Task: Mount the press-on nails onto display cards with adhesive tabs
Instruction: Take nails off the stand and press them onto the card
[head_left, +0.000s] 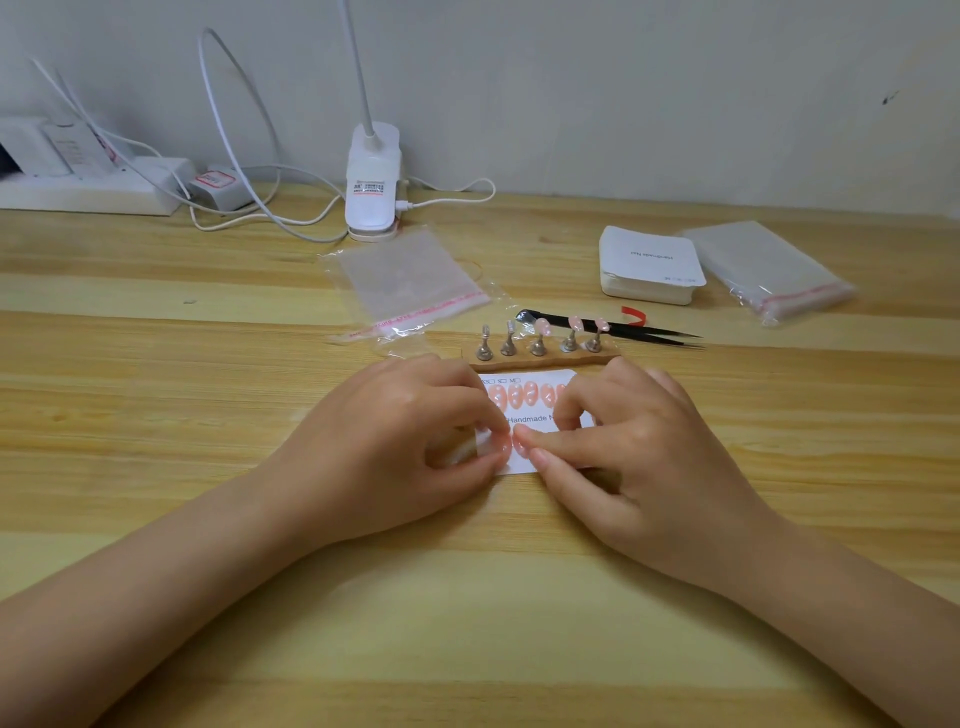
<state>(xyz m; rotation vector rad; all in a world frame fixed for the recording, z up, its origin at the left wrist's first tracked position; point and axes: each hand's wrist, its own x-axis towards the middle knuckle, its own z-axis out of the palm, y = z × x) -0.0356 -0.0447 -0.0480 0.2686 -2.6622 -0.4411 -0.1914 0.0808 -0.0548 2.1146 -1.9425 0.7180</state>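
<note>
The display card (524, 415) lies flat on the wooden table (208, 519), just in front of the person, with a row of pink press-on nails (530, 393) already stuck along its top edge above the printed "Handmade" line. Both hands meet over its lower half: the left hand (410, 436) has its fingers curled down, and its thumb and forefinger seem to be pinching or pressing a pink nail (503, 447) at the card's lower left, while the right hand (623, 441) curls in beside it, fingertips touching the card and what looks like a second nail. Whether either nail is fully seated I can't tell; the fingers cover too much. Just behind the card stands the wooden nail stand (540, 357), three of its pegs carrying pink nails and two bare, with black tweezers (623, 328) beyond it. Further out are a clear bag (415, 280), a stack of blank cards (649, 265) and another pack of bags (769, 265). To my eye the risk is a crooked second row: if the card slides under the pressing fingers, or a nail is pushed down off its tab, it would sit skewed and might lift loose later.
</note>
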